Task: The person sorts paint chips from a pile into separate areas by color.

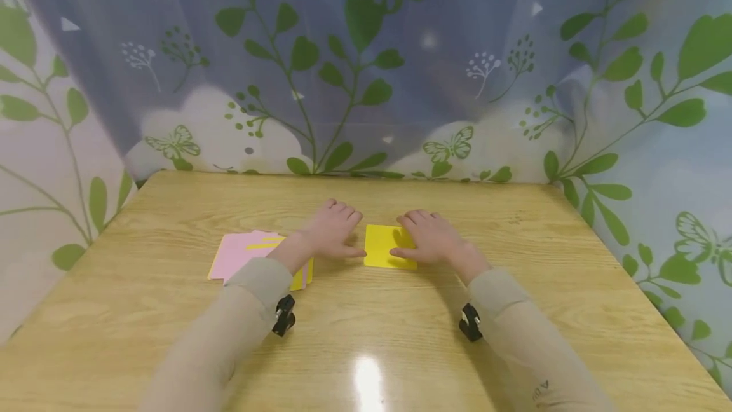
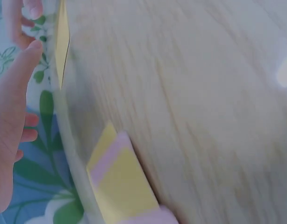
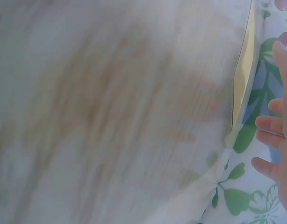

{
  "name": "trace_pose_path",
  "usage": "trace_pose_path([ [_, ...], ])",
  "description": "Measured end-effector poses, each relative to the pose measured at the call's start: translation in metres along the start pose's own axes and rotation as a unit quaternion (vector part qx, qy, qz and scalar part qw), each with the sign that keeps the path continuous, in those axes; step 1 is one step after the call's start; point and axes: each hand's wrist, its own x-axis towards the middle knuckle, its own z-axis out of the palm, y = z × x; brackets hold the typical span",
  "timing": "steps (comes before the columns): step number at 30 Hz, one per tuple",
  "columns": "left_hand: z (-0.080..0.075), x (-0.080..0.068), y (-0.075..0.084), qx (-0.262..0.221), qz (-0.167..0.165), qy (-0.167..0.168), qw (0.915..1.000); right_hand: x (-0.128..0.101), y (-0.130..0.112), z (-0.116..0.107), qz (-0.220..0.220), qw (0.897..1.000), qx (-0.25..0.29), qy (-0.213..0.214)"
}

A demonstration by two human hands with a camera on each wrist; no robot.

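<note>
My left grip (image 1: pixel 333 232) beside the yellow paper square (image 1: pixel 379 247) and right grip (image 1: pixel 431 238) over it are relaxed, empty; its edges want light handling.

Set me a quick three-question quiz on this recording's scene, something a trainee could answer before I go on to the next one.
1. Multiple choice: what colour is the paper square lying apart from the pile?
A) Pink
B) Yellow
C) Green

2. True or false: both hands are clenched into tight fists.

3. Fill in: in the head view, the pile lies to the ____ of the paper square.

Key: 1. B. 2. False; neither the left hand nor the right hand is clenched. 3. Left.
</note>
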Motion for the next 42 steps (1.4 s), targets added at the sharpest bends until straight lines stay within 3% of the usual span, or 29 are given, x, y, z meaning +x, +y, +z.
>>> trace_pose_path([
  [19, 0.005, -0.096, -0.061, -0.021, -0.039, 0.029, 0.9986, 0.028, -0.059, -0.016, -0.061, 0.998, -0.009, 0.019],
  [32, 0.016, -0.157, -0.073, -0.019, -0.076, 0.013, 0.9969, 0.053, -0.108, -0.020, -0.112, 0.993, -0.010, 0.039],
  [42, 0.022, -0.183, -0.074, -0.021, -0.072, 0.020, 0.9970, 0.066, -0.145, -0.028, -0.143, 0.989, -0.012, 0.041],
])
